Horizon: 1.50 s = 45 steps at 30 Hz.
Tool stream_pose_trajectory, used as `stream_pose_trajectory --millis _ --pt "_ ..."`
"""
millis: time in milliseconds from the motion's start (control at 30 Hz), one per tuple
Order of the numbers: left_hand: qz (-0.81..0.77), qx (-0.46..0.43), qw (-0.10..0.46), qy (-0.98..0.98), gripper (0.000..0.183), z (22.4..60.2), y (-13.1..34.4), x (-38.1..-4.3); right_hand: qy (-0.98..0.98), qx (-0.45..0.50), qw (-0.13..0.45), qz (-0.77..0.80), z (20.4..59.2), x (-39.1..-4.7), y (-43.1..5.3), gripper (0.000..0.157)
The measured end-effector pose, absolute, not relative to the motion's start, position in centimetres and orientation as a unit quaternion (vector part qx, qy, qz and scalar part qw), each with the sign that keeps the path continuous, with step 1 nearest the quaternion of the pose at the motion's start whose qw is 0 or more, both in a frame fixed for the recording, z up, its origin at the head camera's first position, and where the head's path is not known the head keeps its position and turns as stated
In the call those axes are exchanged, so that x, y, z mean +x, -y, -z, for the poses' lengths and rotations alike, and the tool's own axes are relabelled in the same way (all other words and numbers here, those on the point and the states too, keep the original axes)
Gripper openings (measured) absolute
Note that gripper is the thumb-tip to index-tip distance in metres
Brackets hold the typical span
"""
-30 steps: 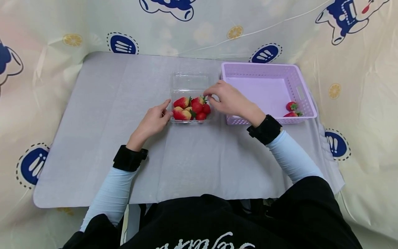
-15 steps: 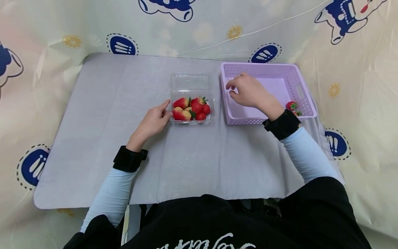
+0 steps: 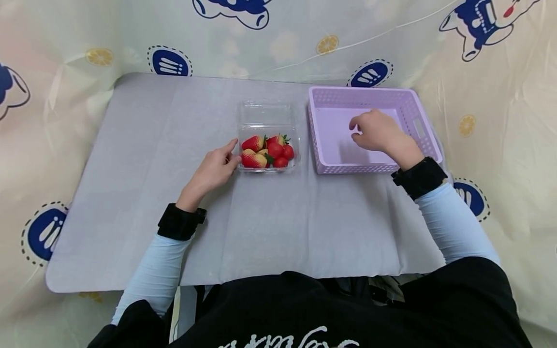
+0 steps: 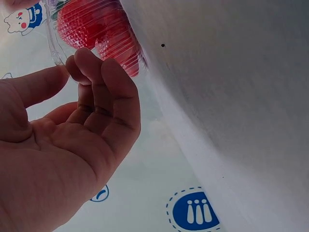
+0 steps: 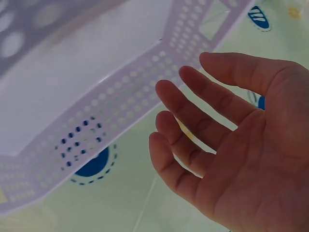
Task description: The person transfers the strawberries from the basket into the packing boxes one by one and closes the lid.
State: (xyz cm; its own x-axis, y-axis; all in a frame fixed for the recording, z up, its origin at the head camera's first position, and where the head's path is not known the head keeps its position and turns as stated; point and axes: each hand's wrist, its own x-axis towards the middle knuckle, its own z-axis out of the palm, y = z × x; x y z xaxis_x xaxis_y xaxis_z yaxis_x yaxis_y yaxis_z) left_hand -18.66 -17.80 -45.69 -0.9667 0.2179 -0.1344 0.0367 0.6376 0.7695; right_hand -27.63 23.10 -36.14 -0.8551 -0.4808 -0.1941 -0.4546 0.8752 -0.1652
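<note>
A hinged clear plastic box (image 3: pixel 269 170) stands with its lid folded back at the table's middle, holding several strawberries (image 3: pixel 254 159). My left hand (image 3: pixel 216 167) is at the box's left side; in the left wrist view its thumb tip and curled fingers meet at the box's edge, and strawberries show through the ribbed wall. Over the purple basket (image 3: pixel 335 168) hangs my right hand (image 3: pixel 377 131), empty, fingers loosely bent and apart from one another in the right wrist view. The basket's right front corner is hidden behind that hand and wrist.
A grey cloth covers the table (image 3: pixel 278 232). Behind and around it hangs a pale printed sheet (image 3: pixel 287 43). The basket's perforated walls rise just right of the plastic box, with a narrow strip of cloth between them.
My right hand has left the plastic box and moved right over the basket, its forearm now covering the strawberries seen there before. The left hand has stayed at the box.
</note>
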Motion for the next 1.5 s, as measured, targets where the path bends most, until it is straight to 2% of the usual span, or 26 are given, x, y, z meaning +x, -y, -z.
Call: stream_pose_trajectory --millis 567,833,1067,1233,1500 --pt "-0.422 0.067 0.107 -0.898 0.062 45.6 17.8 -18.7 -0.968 -0.115 0.219 0.037 38.0 -26.8 -28.8 0.039" --pt "-0.423 0.07 0.105 -0.897 0.062 45.7 17.8 -18.7 -0.977 -0.055 0.202 0.028 39.3 -25.9 -31.7 0.041" --pt "-0.423 0.069 0.107 -0.897 0.062 45.7 17.8 -18.7 -0.982 0.008 0.181 0.061 39.9 -25.1 -33.6 0.029" --pt "-0.425 0.071 0.109 -0.896 0.062 45.7 17.8 -18.7 -0.983 0.031 0.164 0.072 40.1 -25.1 -34.4 0.03" --pt "-0.422 0.072 0.101 -0.898 0.062 45.7 17.7 -18.8 -0.981 0.045 0.176 0.073 40.1 -25.4 -34.8 0.027"
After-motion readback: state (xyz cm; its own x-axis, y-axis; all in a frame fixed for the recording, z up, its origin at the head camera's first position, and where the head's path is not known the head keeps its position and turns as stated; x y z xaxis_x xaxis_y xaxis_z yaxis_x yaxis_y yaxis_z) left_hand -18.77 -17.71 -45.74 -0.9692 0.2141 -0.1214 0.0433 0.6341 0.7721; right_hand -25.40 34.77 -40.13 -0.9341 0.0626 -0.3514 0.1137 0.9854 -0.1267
